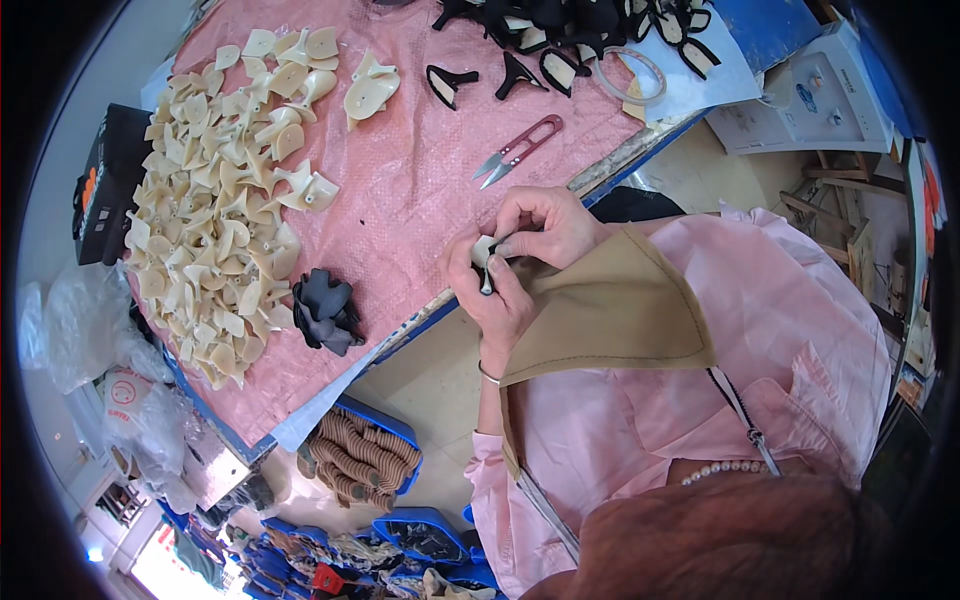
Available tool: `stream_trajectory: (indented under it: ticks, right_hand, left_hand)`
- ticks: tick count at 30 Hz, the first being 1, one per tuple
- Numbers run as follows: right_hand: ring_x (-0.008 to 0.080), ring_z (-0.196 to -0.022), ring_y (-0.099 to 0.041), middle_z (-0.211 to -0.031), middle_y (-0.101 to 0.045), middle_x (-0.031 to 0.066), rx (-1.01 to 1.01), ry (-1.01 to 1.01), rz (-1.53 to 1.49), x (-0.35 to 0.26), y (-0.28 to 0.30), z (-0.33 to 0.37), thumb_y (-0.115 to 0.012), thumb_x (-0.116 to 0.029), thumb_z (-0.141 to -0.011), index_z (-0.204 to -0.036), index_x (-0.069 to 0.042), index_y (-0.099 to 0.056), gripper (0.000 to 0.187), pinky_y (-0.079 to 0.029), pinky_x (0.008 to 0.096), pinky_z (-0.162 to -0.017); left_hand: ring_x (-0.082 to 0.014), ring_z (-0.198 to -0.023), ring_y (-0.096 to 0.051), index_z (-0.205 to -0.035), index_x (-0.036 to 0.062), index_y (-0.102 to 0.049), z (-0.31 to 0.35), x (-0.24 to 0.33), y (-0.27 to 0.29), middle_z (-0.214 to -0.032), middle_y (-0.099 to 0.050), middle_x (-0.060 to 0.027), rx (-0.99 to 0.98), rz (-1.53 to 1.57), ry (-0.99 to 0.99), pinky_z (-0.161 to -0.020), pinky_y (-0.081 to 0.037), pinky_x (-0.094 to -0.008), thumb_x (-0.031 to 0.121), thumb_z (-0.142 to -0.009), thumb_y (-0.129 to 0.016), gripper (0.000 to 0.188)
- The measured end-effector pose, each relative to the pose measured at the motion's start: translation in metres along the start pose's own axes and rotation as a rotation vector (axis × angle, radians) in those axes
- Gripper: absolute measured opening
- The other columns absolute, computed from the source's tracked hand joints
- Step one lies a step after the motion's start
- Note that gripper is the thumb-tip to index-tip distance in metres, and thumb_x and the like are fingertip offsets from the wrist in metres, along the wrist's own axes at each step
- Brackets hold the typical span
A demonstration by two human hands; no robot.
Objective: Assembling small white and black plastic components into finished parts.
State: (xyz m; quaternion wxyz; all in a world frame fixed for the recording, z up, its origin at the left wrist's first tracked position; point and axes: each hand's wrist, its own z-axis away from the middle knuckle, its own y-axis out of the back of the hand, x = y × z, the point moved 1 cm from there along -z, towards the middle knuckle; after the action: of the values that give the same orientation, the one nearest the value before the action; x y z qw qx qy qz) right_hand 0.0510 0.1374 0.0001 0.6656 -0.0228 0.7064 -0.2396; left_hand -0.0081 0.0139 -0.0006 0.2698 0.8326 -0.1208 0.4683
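Close in front of me, above the table edge, my left hand point(497, 305) is closed around a cream shoe heel point(482, 252) partly wrapped in black material. The fingertips of my right hand point(560, 225) pinch the black edge of the same heel. Much of the heel is hidden by my fingers. Beyond my hands lie red-handled thread snips point(532, 143), blades toward me. A large heap of bare cream heels point(225, 200) spreads over the left side, and a small stack of dark fabric pieces point(327, 312) sits beside it.
Pink sheeting point(400, 240) covers the table. Black-covered heels point(560, 72) lie at the far side near a clear ring-shaped roll point(660, 75). A black box point(112, 180) stands at the left. Below the table edge are blue bins, one with brown ribbed items point(365, 455).
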Motion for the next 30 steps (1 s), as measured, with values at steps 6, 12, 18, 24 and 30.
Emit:
stream_trajectory:
  ticks: [6,12,18,24,30]
  right_hand:
    - [0.0050,-0.075,-0.053,-0.080,-0.057,0.0011,-0.038,-0.044,0.051,0.003,0.001,-0.004,-0.061,0.005,-0.081,-0.087,-0.002,-0.053,0.011,-0.045,0.0212,-0.065]
    - [0.0036,-0.071,-0.048,-0.077,-0.053,-0.0022,-0.068,-0.107,0.014,0.005,-0.007,-0.007,-0.059,0.002,-0.082,-0.086,-0.003,-0.054,0.008,-0.041,0.0191,-0.061]
    - [0.0042,-0.067,-0.041,-0.072,-0.047,-0.0039,-0.168,-0.176,0.365,-0.004,-0.005,-0.014,-0.061,-0.015,-0.084,-0.082,-0.004,-0.052,0.015,-0.037,0.0214,-0.058]
    - [0.0032,-0.067,-0.043,-0.073,-0.050,-0.0036,-0.069,-0.116,0.305,-0.007,-0.013,-0.010,-0.062,-0.012,-0.085,-0.083,-0.003,-0.053,0.013,-0.039,0.0208,-0.058]
    - [0.0023,-0.067,-0.044,-0.074,-0.050,-0.0037,0.069,-0.050,0.210,0.002,-0.018,-0.008,-0.063,-0.009,-0.085,-0.082,-0.002,-0.053,0.012,-0.039,0.0205,-0.056]
  left_hand:
    - [-0.0317,-0.093,-0.049,-0.109,-0.0023,-0.045,0.001,-0.002,0.002,-0.104,-0.052,-0.0201,-0.004,-0.042,-0.032,-0.084,-0.040,-0.0411,0.000,-0.081,-0.048,0.028]
    - [-0.0299,-0.089,-0.050,-0.103,-0.0048,-0.049,0.008,0.002,0.001,-0.100,-0.051,-0.0186,0.076,-0.123,0.000,-0.083,-0.040,-0.0376,0.000,-0.082,-0.046,0.022]
    - [-0.0312,-0.093,-0.052,-0.101,-0.0047,-0.051,0.006,-0.003,0.002,-0.104,-0.054,-0.0201,0.099,-0.159,-0.001,-0.084,-0.041,-0.0391,0.002,-0.082,-0.046,0.021]
    - [-0.0281,-0.096,-0.053,-0.102,-0.0040,-0.052,-0.003,0.008,-0.002,-0.109,-0.055,-0.0190,0.107,-0.117,0.020,-0.086,-0.042,-0.0379,0.000,-0.083,-0.042,0.021]
    - [-0.0223,-0.099,-0.053,-0.101,-0.0035,-0.053,0.003,0.010,-0.005,-0.111,-0.053,-0.0170,0.435,0.090,0.315,-0.086,-0.045,-0.0339,0.001,-0.087,-0.053,0.015]
